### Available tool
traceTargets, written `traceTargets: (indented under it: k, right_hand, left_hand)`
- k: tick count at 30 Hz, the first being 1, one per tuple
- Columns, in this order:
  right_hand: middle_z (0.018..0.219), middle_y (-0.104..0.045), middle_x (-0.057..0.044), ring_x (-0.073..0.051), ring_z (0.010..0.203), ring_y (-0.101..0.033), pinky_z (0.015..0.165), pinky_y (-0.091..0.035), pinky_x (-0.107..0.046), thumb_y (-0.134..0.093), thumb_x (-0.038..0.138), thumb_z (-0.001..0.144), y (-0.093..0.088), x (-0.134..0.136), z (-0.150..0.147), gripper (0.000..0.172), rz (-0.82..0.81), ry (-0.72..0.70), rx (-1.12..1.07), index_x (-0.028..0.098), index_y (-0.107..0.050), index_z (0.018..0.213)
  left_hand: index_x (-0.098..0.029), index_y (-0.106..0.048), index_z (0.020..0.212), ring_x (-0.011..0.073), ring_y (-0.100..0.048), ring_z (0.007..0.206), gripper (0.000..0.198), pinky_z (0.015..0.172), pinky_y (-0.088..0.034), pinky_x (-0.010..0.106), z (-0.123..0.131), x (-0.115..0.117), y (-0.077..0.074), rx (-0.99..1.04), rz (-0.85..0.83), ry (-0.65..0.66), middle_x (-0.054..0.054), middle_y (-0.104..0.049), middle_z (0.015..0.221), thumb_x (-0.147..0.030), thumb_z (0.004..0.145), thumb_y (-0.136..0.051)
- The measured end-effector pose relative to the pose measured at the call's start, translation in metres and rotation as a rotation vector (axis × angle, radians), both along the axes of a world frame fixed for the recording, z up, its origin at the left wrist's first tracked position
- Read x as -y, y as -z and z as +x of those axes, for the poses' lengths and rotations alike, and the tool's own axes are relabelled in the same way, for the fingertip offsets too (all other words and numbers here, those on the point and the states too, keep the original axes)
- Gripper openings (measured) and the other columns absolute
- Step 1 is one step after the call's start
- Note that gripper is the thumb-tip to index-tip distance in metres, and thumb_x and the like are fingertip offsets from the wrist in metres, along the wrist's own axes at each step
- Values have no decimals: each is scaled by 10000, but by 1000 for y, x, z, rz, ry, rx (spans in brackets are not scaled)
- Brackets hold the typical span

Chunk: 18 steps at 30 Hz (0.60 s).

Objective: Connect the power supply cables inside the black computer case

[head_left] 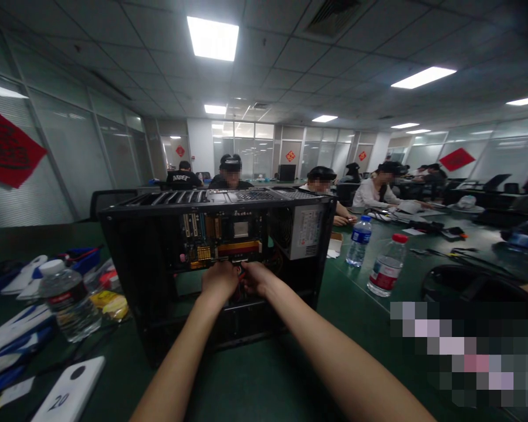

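Observation:
An open black computer case (217, 340) stands on the table in front of me, its open side facing me. Inside it are a motherboard (202, 225) and, at the upper right, a power supply (305, 231). Both hands reach in just below the motherboard's lower edge, close together. My left hand (220, 281) is closed, its back toward me, fingertips hidden. My right hand (255, 278) is closed in a pinch beside it. Thin dark and red cables (240, 275) show between the hands; what the fingers grip is hidden.
Left of the case are a water bottle (68, 299), blue-and-white gloves (15, 340), a yellow packet (110, 305) and a white card marked 20 (70, 390). On the right stand a blue-capped bottle (359, 243) and a red-capped bottle (388, 266). Several people sit beyond.

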State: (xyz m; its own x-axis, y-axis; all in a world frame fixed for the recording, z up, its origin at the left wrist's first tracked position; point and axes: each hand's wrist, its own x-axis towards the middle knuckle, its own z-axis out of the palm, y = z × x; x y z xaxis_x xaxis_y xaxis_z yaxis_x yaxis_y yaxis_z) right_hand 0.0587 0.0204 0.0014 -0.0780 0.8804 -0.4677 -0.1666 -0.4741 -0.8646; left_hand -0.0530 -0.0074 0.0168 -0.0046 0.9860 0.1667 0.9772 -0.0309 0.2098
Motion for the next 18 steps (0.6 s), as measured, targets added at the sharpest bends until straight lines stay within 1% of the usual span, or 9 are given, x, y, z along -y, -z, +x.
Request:
traceTargets:
  k: [4, 10, 13, 18]
  right_hand:
    - [592, -490, 56, -80, 451, -474, 446, -352, -178, -455, 291, 994, -2, 1, 0, 171, -2, -1, 19, 193, -489, 859]
    - [592, -517, 43, -69, 437, -467, 430, -335, -160, -440, 311, 1003, -4, 2, 0, 232, -2, -25, 22, 179, -500, 822]
    - [609, -535, 37, -73, 449, -481, 439, -354, -166, -469, 311, 992, -6, 3, 1, 211, -3, -15, 34, 182, -511, 830]
    - [598, -538, 34, -79, 454, -486, 446, -364, -171, -483, 294, 984, -10, 4, 1, 187, -1, -4, 48, 185, -520, 837]
  left_hand:
    - [-140, -704, 1040, 296, -693, 983, 402, 776, -509, 348, 1, -1, 0, -2, -1, -7, 180, -725, 1057, -364, 931, -388]
    - [-138, -711, 1014, 325, -693, 978, 408, 791, -514, 399, 2, -1, 0, -3, 27, -16, 195, -724, 1041, -358, 927, -378]
    - [-140, -718, 988, 338, -696, 965, 404, 780, -518, 411, 2, -1, -1, -4, 34, -14, 194, -729, 1026, -357, 916, -385]
    - [-147, -722, 957, 328, -703, 947, 394, 773, -521, 403, 1, -2, 0, 1, 35, -2, 186, -735, 1000, -341, 910, -383]
